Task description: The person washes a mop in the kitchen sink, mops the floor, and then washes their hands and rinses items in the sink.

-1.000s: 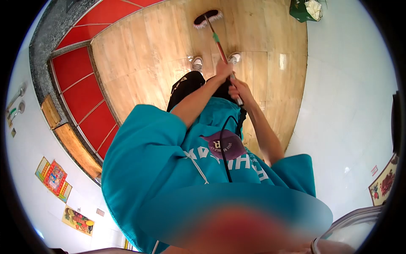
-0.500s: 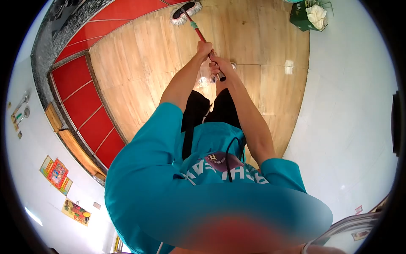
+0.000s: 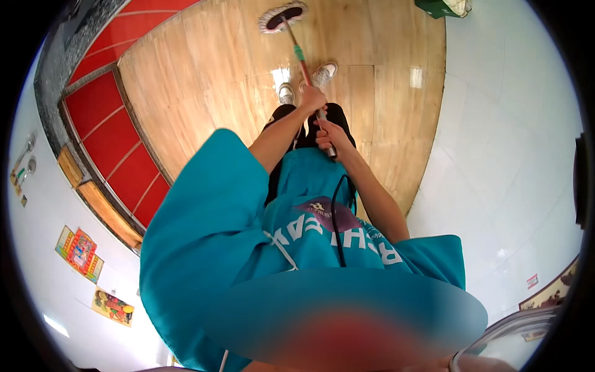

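A mop runs from my waist out over the wooden floor, its oval fringed head lying flat on the boards near the top of the view. Its red pole has a green collar close to the head. My left hand is wrapped round the pole in front of my thighs. Nearer my waist, my right hand grips the grey end of the pole, whose tip sticks out below the fingers. The two hands are close together, left above right.
My shoes stand on the wooden floor between the hands and the mop head. Red cabinet doors under a dark stone counter line the left. A white wall rises at the right, with a green box near its far end.
The mop first went forward and left, then came back toward my body with both hands and slightly right. Both hands have kept hold of the pole. My feet and the view have shifted.
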